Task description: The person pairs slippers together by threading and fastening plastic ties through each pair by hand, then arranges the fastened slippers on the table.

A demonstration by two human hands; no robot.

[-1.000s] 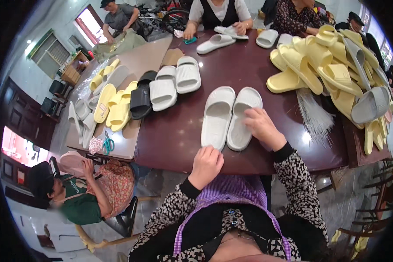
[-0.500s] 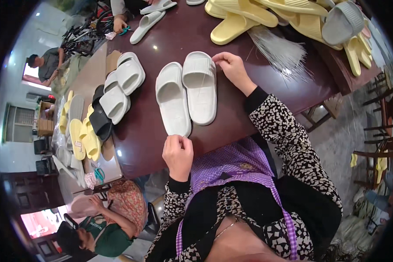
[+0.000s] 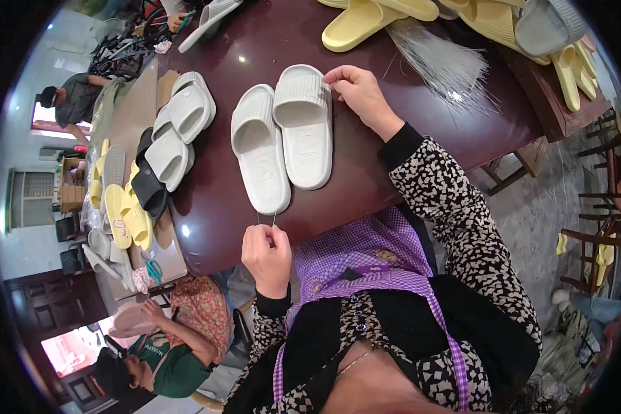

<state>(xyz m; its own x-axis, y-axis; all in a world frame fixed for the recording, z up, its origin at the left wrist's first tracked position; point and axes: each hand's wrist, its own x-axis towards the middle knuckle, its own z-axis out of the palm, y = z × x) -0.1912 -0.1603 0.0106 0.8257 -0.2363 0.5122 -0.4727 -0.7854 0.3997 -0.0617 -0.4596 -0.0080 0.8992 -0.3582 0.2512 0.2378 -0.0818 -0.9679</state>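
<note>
Two off-white slide slippers lie side by side on the dark red table, toes away from me: a left slipper (image 3: 261, 148) and a right slipper (image 3: 305, 131) set slightly farther off. My left hand (image 3: 265, 259) is closed just below the left slipper's heel, pinching a thin clear strand (image 3: 275, 217) that runs up to the heel. At the right edge of the other slipper's ribbed strap, my right hand (image 3: 357, 96) is closed in a pinch against it. Whatever lies between those fingertips is too small to make out.
A bundle of thin clear strands (image 3: 445, 65) lies at the far right near yellow slippers (image 3: 362, 24) and a grey slipper (image 3: 546, 27). White slippers (image 3: 169, 159), a black pair (image 3: 148, 186) and yellow ones line the left. A co-worker (image 3: 162, 366) sits at lower left.
My left hand has drawn back from the left slipper's heel, and a strand now shows across the gap. My right hand stays at the strap. The whole view has shifted slightly.
</note>
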